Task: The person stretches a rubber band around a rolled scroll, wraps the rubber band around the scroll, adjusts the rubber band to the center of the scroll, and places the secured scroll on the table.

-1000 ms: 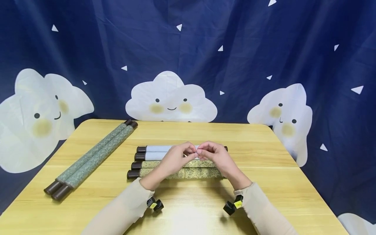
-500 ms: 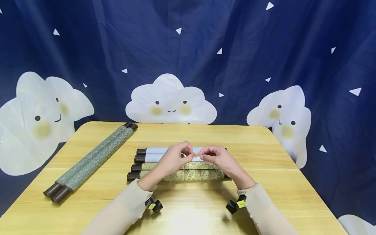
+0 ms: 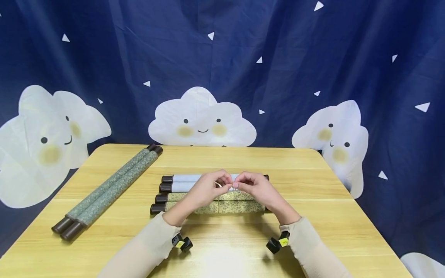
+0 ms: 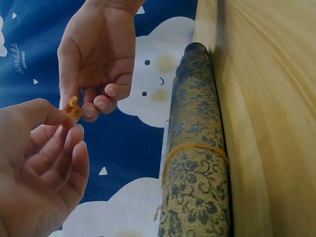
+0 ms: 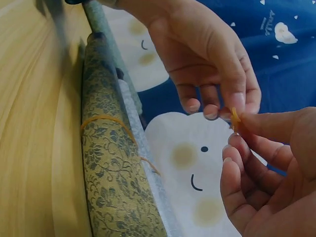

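Observation:
Over the middle of the table, my left hand and right hand meet at the fingertips. Between them they pinch a small, twisted yellow rubber band, also visible in the right wrist view. Below the hands lies a pair of gold patterned scrolls with dark end knobs. Another thin band loops round these gold scrolls. Just behind them lies a pair of pale blue scrolls, partly covered by the hands in the head view.
A longer pair of green patterned scrolls lies slantwise on the left of the wooden table. Behind the table hangs a dark blue curtain with white clouds.
The fingertips drew slightly apart half a second ago, with the rubber band showing between them, and are now close together again. The scrolls have stayed put.

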`<state>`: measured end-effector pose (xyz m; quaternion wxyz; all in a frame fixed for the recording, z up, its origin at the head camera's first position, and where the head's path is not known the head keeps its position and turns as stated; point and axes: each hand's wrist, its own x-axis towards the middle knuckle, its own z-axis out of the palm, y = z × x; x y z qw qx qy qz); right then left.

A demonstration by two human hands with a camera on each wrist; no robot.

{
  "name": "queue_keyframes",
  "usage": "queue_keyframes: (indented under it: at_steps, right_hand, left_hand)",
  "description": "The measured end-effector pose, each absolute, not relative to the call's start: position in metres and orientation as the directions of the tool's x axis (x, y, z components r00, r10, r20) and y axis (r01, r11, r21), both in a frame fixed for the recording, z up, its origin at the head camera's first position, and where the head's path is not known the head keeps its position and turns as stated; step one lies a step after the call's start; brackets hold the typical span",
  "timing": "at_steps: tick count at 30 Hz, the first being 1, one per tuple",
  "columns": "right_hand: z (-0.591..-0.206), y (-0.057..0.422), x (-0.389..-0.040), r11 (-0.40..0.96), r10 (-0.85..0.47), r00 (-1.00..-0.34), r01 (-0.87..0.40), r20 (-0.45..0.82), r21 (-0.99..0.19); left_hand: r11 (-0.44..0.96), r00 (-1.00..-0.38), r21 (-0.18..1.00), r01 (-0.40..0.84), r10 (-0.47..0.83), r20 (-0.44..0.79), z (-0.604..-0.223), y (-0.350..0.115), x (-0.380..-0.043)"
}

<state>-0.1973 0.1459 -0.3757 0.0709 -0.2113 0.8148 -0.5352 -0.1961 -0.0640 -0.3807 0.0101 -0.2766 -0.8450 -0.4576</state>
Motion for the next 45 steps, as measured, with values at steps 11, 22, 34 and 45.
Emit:
queue_keyframes:
  at_steps: [11, 22, 34, 45]
  right_hand:
    - [-0.370, 0.151, -0.198, 0.451, -0.419, -0.900, -0.319, 0.118, -0.833]
    - [-0.363, 0.157, -0.198, 0.431, -0.433, -0.886, -0.367, 0.168, -0.824]
    - [-0.369, 0.150, -0.196, 0.396, -0.504, -0.853, -0.368, 0.136, -0.841]
    - [-0.364, 0.155, -0.195, 0.422, -0.463, -0.862, -0.421, 0.208, -0.803]
  left_hand:
    - [0.515, -0.853, 0.693, 0.505, 0.420, 0.309, -0.375, -0.065, -0.193]
    - [0.591, -0.830, 0.608, 0.530, 0.507, 0.231, -0.374, -0.069, -0.196]
    - [0.498, -0.815, 0.683, 0.535, 0.516, 0.262, -0.371, -0.069, -0.196]
    - [0.510, -0.825, 0.668, 0.543, 0.470, 0.312, -0.368, -0.073, -0.195]
